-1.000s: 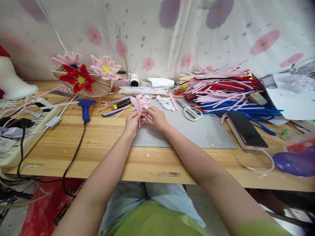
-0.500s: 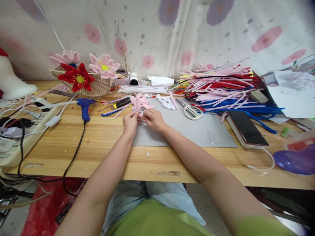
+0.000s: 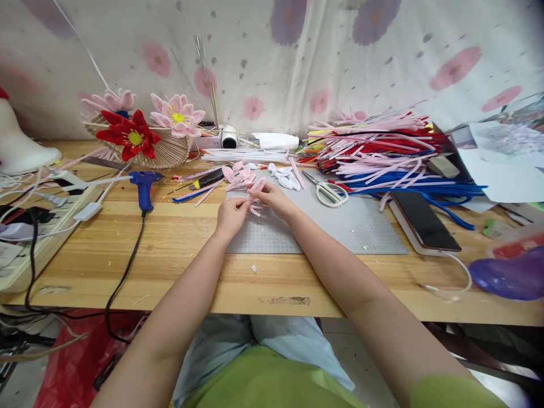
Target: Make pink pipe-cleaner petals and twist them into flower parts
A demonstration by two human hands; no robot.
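Above the left part of the grey cutting mat (image 3: 365, 226), both hands meet on a pink pipe-cleaner petal (image 3: 256, 187). My left hand (image 3: 232, 217) is closed, pinching its lower end, where thin pink ends stick out below. Closed as well, my right hand (image 3: 272, 198) grips the petal's upper part between thumb and fingers, hiding some of it. Just behind them lie pink petals (image 3: 236, 173) on the mat. White petals (image 3: 285, 176) rest a little to the right, beside a short pink pipe cleaner (image 3: 297, 173).
Scissors (image 3: 330, 192) lie on the mat. Bundled pipe cleaners (image 3: 378, 147) and a phone (image 3: 420, 220) are to the right. A blue glue gun (image 3: 145, 190), its cord trailing forward, stands left, near a power strip (image 3: 55, 232). Finished flowers (image 3: 135, 137) sit behind it.
The petal has swung from upright to a slant, and both hands have shifted slightly right. My right hand has moved from the petal's lower end to its upper part.
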